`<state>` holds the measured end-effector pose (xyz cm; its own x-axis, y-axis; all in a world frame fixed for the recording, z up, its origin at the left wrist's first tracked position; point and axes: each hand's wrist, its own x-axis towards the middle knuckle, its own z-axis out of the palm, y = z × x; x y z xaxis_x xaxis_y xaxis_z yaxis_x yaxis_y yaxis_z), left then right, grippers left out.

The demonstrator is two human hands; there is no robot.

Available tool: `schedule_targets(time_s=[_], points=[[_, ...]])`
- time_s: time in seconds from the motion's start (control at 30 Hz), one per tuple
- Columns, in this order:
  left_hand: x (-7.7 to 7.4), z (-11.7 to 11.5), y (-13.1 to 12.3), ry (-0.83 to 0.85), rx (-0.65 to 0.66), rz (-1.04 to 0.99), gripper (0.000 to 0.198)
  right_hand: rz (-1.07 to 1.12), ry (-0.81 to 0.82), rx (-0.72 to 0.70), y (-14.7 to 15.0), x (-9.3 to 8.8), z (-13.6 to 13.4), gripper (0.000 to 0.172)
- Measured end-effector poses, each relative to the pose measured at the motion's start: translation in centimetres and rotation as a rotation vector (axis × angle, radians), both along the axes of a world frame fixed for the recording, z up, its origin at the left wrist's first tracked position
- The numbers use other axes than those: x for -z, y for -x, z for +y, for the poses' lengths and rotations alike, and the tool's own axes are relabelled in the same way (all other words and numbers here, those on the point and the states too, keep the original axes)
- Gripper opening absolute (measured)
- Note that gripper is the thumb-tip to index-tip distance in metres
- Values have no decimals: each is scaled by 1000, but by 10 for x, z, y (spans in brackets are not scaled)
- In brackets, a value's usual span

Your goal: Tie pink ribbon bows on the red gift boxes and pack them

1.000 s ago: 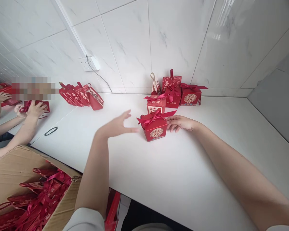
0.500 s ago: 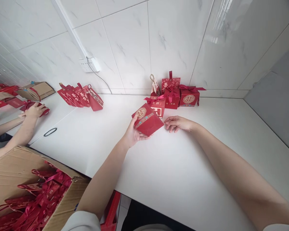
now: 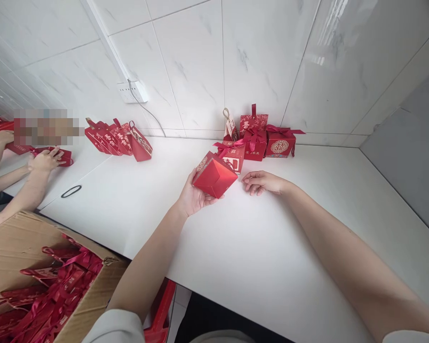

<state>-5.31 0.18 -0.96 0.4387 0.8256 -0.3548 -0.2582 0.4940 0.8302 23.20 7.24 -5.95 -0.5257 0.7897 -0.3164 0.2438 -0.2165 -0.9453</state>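
My left hand (image 3: 193,196) grips a red gift box (image 3: 214,175) with gold print, lifted off the white table (image 3: 264,257) and tipped so its plain bottom faces me. My right hand (image 3: 261,182) rests on the table just right of the box, fingers loosely curled, holding nothing. Behind them, against the tiled wall, stands a cluster of finished red boxes with ribbon bows (image 3: 257,140).
A row of flat red folded boxes (image 3: 119,139) leans at the back left below a wall socket (image 3: 132,91). A cardboard carton (image 3: 28,267) of red ribbons and box blanks sits at lower left. Another person's hands (image 3: 45,159) work at far left. A black ring (image 3: 70,191) lies nearby.
My left hand has taken hold of the red box, lifted it from the table and turned it over, bottom toward me. My right hand let go and stayed on the table.
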Motion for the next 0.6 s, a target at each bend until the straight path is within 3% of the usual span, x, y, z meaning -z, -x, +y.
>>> schedule_targets(time_s=[0.13,0.23,0.37,0.47,0.6], points=[[-4,-7,4,-346,-44,352,71,7,4,2,0,-1,0,22],[-8,-11,7,-608,0,548,72,8,3,3,-1,0,-1,22],[-24,-24,9,-749,19,664,73,6,1,7,-2,2,-1,24],[-53,-57,24,-800,-78,753,75,0,-1,6,-3,4,-2,25],[-97,-140,82,-952,-410,936,65,-17,-15,13,-5,7,-4,24]])
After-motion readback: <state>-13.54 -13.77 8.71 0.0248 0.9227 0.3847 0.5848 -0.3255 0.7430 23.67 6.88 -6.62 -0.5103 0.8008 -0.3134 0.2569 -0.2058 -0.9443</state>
